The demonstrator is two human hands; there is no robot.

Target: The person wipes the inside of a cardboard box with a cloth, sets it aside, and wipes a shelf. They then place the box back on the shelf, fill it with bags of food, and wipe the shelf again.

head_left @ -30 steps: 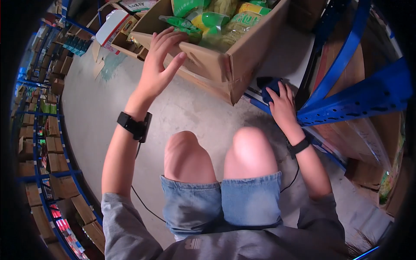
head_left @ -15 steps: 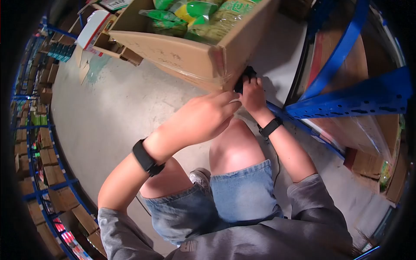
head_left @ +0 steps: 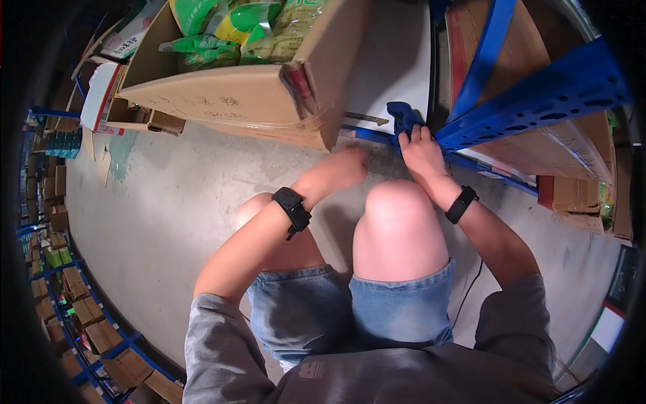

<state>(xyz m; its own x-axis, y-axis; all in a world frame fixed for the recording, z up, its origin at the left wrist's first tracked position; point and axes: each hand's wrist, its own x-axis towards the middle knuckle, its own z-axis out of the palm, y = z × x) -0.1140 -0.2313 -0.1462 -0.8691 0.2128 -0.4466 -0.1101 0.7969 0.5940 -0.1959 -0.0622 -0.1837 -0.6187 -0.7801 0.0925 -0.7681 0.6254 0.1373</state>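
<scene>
I crouch on a concrete floor in front of a large cardboard box [head_left: 222, 101] filled with green and yellow packets [head_left: 229, 23]. My right hand [head_left: 422, 153] presses on a dark blue cloth [head_left: 402, 116] at the edge of the bottom shelf board [head_left: 393, 60], its fingers curled over the cloth. My left hand [head_left: 340, 168] is blurred and stretched out low by the box's near corner, with nothing seen in it. Both wrists carry black bands.
A blue steel rack [head_left: 531, 94] rises at the right, with boxes [head_left: 572, 192] under it. A smaller open carton [head_left: 108, 87] lies left of the big box. Rows of shelves with cartons [head_left: 60, 283] line the far left. My bare knees [head_left: 397, 209] are below the hands.
My left hand came down from the box's flap to the floor by its corner. My right hand slid with the blue cloth along the shelf edge. My view shifted left and nearer the box.
</scene>
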